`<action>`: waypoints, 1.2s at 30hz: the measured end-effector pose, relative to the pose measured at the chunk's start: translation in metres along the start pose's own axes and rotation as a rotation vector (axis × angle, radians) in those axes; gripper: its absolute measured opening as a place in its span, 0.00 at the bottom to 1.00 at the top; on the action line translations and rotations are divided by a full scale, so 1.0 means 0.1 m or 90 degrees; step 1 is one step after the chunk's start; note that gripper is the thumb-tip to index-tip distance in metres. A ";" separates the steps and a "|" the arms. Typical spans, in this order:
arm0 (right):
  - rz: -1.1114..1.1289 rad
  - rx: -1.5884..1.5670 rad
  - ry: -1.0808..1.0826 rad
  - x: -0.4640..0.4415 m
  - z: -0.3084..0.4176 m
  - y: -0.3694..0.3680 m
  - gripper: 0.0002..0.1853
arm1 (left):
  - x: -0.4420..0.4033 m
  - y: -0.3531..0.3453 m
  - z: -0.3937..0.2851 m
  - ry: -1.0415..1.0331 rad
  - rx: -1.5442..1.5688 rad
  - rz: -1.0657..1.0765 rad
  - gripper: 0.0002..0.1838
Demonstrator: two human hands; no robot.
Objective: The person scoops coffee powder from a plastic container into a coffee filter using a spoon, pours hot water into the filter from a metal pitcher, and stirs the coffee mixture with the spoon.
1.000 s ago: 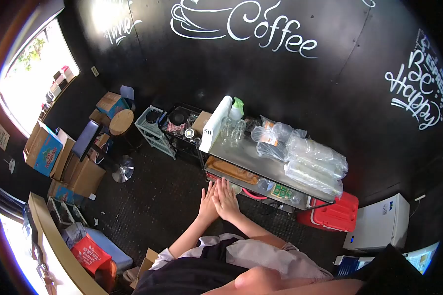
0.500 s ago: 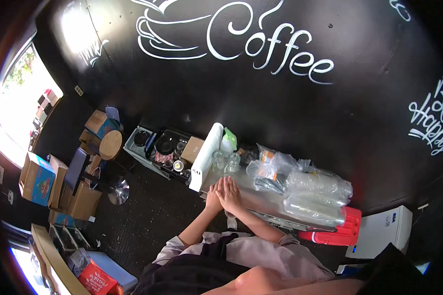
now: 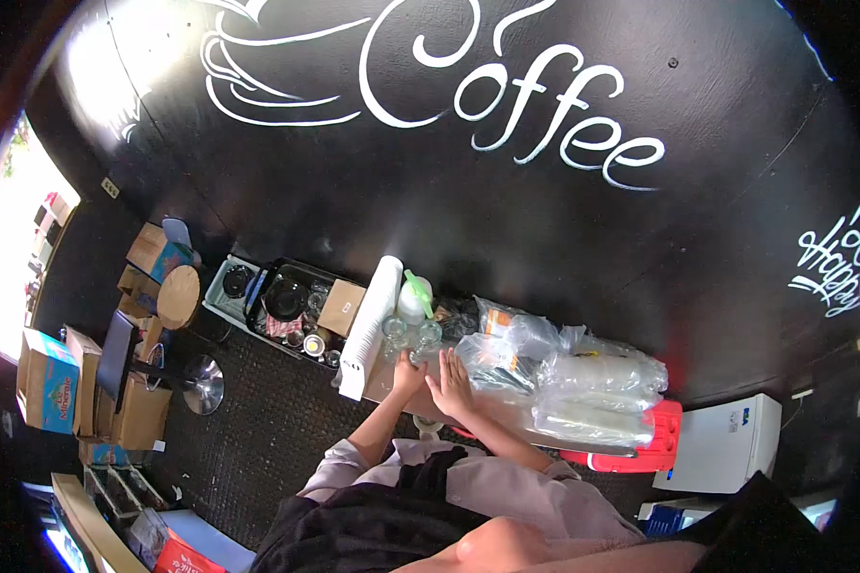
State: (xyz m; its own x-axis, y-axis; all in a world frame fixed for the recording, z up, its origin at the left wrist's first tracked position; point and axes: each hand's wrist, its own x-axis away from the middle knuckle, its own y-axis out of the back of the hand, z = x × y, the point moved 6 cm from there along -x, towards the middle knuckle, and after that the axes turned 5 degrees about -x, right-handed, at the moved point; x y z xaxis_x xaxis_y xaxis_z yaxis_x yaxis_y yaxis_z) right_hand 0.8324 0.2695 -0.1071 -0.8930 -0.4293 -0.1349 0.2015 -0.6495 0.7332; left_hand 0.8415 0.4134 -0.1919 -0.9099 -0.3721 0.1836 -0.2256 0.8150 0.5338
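My left hand (image 3: 408,373) is at the front of a metal counter (image 3: 506,409), just below two clear glass vessels (image 3: 395,328). Its fingers are bent and slightly apart, and I see nothing held in them. Beside it, my right hand (image 3: 450,385) is open over the counter edge, fingers stretched out and palm down. Behind the glasses stands a white container with a green top (image 3: 416,297). A long white sleeve of stacked cups (image 3: 373,320) lies to the left of my left hand. Clear plastic bags (image 3: 497,355) lie to the right of my right hand.
Wrapped clear plastic cups (image 3: 602,377) cover the counter's right end, above a red cooler (image 3: 667,435). A white box-like appliance (image 3: 720,444) stands farther right. On the left are a black tray (image 3: 287,296), a stool (image 3: 179,296) and cardboard boxes (image 3: 48,382).
My hands were pressed together and have now come apart, the left one toward the glasses. The head view has shifted, so the counter things appear farther left.
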 end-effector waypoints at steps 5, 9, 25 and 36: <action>0.049 0.100 -0.038 0.22 -0.24 0.01 0.37 | -0.20 -0.20 0.03 -0.008 -0.070 0.022 0.22; 0.102 0.046 -0.051 0.38 -0.48 -0.14 0.31 | -0.08 -0.38 0.17 0.111 -0.044 0.168 0.25; 0.633 -0.702 -0.580 0.15 -0.19 -0.25 0.40 | 1.18 0.52 -0.35 -0.271 -0.379 0.099 0.13; 0.833 -0.705 -0.387 0.53 0.88 -0.76 0.38 | 2.43 1.14 -0.39 -0.099 -0.408 -0.173 0.05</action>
State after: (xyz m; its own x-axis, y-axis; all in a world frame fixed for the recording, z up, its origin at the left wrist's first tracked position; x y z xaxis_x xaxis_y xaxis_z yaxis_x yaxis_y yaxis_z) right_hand 0.7342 0.3509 -0.1116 0.0878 -0.8495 0.5203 0.7327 -0.2988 -0.6114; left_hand 0.6081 0.3986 -0.0544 -0.9007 -0.4178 -0.1194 -0.2458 0.2635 0.9328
